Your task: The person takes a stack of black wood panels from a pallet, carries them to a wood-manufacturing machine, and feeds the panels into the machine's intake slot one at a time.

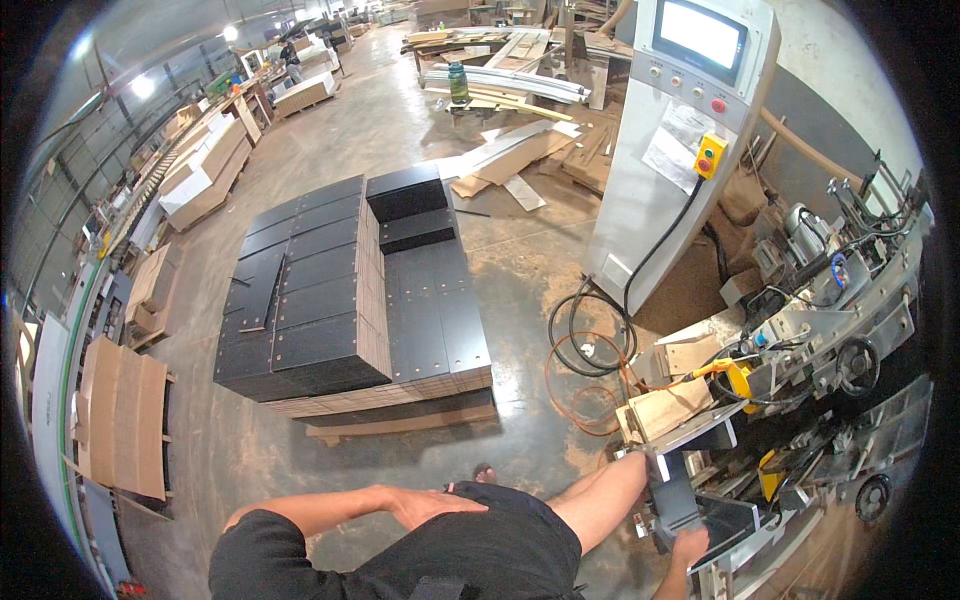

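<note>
My left hand [432,506] lies flat against my dark shorts, fingers stretched out and holding nothing. At the lower right, my right hand [690,547] is closed at the near end of a narrow black panel [674,490]. This panel rests at the edge of a machine [800,340] with metal rails and handwheels, close beside my bent leg. The right fingers are small in the picture and partly hidden. Ahead of me stands a large stack of black drilled panels [320,290], its right part stacked lower. One loose black strip [262,290] lies on top.
A grey control cabinet [655,190] with a lit screen and yellow button box rises at the right. Coiled hoses [592,350] lie on the floor by it. Scrap boards [520,160] are strewn behind the stack. Brown boards [125,415] stand on a pallet at the left.
</note>
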The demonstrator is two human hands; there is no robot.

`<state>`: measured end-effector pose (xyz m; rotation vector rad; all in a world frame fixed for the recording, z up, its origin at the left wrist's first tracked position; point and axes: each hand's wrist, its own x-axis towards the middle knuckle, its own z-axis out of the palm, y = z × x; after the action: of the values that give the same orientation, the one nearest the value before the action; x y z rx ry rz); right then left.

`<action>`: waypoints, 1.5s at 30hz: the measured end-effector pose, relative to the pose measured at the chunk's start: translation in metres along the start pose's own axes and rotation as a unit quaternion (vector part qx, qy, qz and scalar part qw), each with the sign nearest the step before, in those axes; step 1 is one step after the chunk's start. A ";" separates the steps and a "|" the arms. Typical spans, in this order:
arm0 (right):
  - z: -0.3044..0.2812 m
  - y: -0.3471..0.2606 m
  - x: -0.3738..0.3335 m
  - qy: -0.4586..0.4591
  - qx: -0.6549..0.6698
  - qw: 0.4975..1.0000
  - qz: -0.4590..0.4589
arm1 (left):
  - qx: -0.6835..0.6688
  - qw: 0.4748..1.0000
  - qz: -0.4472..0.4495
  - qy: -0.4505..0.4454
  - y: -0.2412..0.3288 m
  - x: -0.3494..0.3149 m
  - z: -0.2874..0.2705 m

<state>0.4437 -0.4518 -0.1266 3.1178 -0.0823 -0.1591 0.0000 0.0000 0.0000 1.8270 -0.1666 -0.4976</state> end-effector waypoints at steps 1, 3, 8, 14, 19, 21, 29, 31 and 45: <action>0.000 -0.003 -0.003 0.008 0.002 1.000 -0.003 | 0.002 1.000 -0.012 -0.002 0.003 -0.002 -0.002; -0.007 -0.001 0.021 0.059 0.009 0.998 -0.017 | 0.007 1.000 0.007 0.005 0.001 0.015 -0.007; 0.031 0.025 0.010 0.111 0.032 0.992 -0.049 | -0.002 1.000 0.017 0.007 0.004 0.001 -0.002; -0.003 -0.007 -0.004 0.076 0.070 0.995 -0.015 | 0.010 1.000 -0.003 -0.005 0.007 0.001 -0.003; 0.016 0.015 0.007 0.047 0.028 0.998 -0.040 | -0.002 1.000 0.020 -0.002 -0.002 0.001 0.002; 0.013 0.013 0.006 0.054 0.019 0.997 -0.047 | -0.003 1.000 0.016 -0.001 -0.002 0.002 0.002; 0.009 0.014 0.006 0.025 0.003 1.000 -0.010 | -0.010 1.000 -0.011 -0.018 0.008 0.005 -0.001; 0.002 0.006 0.005 0.010 -0.001 1.000 -0.003 | -0.001 1.000 -0.011 -0.018 0.005 0.004 0.003; -0.001 0.016 0.003 0.006 0.042 0.999 -0.004 | 0.021 0.999 0.018 -0.027 0.017 0.014 -0.005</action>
<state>0.4463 -0.4681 -0.1259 3.2019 -0.0783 -0.1420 0.0169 -0.0057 0.0134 1.8483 -0.2491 -0.5221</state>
